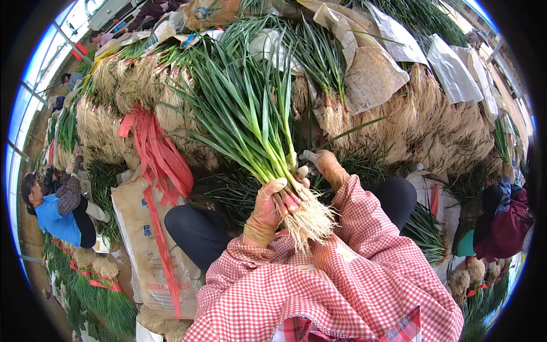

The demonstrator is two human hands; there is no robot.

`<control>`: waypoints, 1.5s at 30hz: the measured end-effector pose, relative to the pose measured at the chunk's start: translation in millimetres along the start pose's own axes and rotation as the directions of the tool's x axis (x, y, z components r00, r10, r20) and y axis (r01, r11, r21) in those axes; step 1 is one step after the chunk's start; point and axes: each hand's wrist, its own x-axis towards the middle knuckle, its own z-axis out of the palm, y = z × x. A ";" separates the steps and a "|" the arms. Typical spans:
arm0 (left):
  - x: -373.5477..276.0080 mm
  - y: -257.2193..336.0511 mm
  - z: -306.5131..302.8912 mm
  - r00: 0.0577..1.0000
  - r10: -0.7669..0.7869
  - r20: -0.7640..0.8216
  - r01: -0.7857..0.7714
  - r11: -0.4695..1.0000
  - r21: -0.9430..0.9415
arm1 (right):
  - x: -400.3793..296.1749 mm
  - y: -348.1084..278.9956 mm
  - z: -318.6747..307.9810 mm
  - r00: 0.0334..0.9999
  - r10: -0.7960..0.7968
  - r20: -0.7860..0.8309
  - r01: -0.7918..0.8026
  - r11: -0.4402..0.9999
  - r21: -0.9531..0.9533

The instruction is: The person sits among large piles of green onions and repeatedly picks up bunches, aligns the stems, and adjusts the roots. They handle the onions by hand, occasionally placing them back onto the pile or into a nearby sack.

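My left hand, in a thin glove, grips a bunch of green garlic plants low on the stems. The long leaves fan away from me, and the pale roots hang towards my lap. Fingertips show at the bunch's right side, apparently those of my left hand wrapped around from behind. My right hand, also gloved with greyish fingertips, is close beside the stems on the right. Its fingers are partly hidden, and whether they pinch anything is unclear. A single loose leaf slants up just beyond it.
A bank of stacked green plants with roots facing me spans the front, partly under woven sacks. Red plastic strips hang left, above a printed sack. Tied bundles stand lower left. People sit left and right.
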 end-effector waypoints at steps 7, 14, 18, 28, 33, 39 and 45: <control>60.3 -15.4 31.8 0.960 0.232 0.156 -0.222 0.972 -0.081 | -143.3 -49.8 -54.1 0.663 -0.571 -0.485 0.676 0.734 0.060; 88.5 -52.7 67.0 0.994 0.064 0.089 -0.044 0.976 -0.213 | -153.2 -84.3 -7.6 0.270 -0.875 -0.402 0.960 0.279 0.037; 77.8 -47.4 66.4 0.983 0.115 0.142 -0.063 0.942 -0.330 | -168.6 -67.6 14.7 0.582 -0.771 -0.260 0.798 0.479 0.365; -78.4 74.0 114.3 0.863 0.493 0.114 -0.414 0.817 -0.401 | -130.8 -33.2 -60.1 0.859 -0.488 0.154 0.281 0.700 0.656; -213.4 155.2 107.9 0.667 0.745 -0.009 -0.721 0.642 -0.260 | -103.3 -131.2 -48.5 0.669 -0.700 0.251 0.434 0.642 0.632; -322.8 284.0 20.0 0.246 0.955 -0.165 -0.878 0.291 0.380 | -26.6 -103.6 21.8 0.990 -0.015 0.142 -0.006 0.990 0.144; -402.5 333.6 -295.2 0.099 0.948 -0.303 -0.749 0.271 0.604 | 5.7 -50.5 112.5 0.897 0.251 0.363 -0.082 0.903 -0.422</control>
